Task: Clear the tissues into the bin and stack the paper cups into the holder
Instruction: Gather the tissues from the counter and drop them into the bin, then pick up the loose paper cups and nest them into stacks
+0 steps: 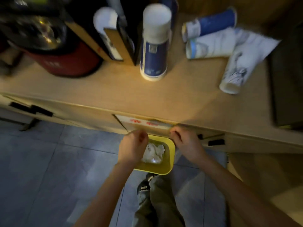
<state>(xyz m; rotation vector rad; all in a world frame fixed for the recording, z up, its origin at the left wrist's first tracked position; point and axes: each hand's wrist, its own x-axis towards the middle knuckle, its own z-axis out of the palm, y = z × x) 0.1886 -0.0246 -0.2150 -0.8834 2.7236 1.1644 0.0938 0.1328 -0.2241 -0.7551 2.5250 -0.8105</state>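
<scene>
- The desk (124, 89) is a long wooden top in a pale tan finish, smooth and matt, with a rounded front edge; below it run flat cabinet fronts with dark bar handles (41, 110).
- The floor (41, 161) is laid in large grey-blue tiles with thin dark joints; the room is dim and the picture is blurred toward its edges.
- A yellow bin (170, 153), square with rounded corners and smooth plastic walls, stands on the floor just in front of the desk edge. Crumpled white tissues (154, 152) lie inside it.
- The left hand (132, 148) hangs over the bin's left rim, fingers curled loosely inward; nothing shows in it.
- The right hand (186, 143) is at the bin's right side near the desk edge, fingers bent; whether it grips anything I cannot tell.
- An upside-down stack of paper cups (154, 43), white above and dark blue below, stands upright on the desk beside a dark, boxy cup holder (121, 38) with a white-topped stack (105, 18) in it.
- Three sleeves of paper cups (211, 36) lie on their sides at the right of the desk, touching one another; one is blue, two are white with printed figures.
- A round red pot (68, 63) with a dark glossy lid sits at the far left.
</scene>
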